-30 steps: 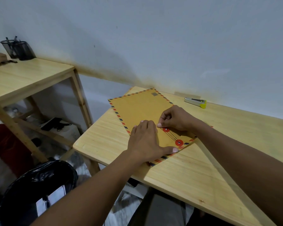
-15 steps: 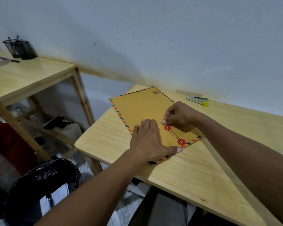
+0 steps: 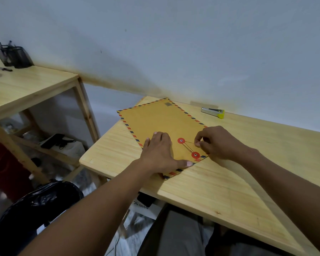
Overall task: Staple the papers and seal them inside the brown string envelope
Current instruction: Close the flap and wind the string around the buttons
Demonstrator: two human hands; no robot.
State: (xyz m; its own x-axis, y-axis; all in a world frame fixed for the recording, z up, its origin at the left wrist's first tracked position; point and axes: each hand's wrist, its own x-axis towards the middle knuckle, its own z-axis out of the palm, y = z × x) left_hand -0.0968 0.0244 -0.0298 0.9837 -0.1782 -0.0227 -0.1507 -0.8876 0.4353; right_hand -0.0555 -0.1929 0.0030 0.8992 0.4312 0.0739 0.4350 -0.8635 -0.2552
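The brown string envelope (image 3: 155, 121), edged with red and blue stripes, lies flat on the wooden table (image 3: 248, 163), flap end toward me. My left hand (image 3: 160, 152) presses flat on its near left part, fingers straight. Two red closure discs (image 3: 181, 140) sit near the flap, with thin string (image 3: 187, 146) running between them. My right hand (image 3: 216, 142) pinches the string's end just right of the discs. A silver and yellow stapler (image 3: 212, 112) lies by the wall. The papers are not visible.
A second wooden table (image 3: 26, 85) stands to the left with black mesh pen holders (image 3: 12, 56) and a pen on it. A bin lined with a black bag (image 3: 35, 209) sits on the floor below left. The wall is close behind.
My right hand has moved from over the upper disc to the right of both discs, drawing the string with it. The left hand stays pressed on the envelope.
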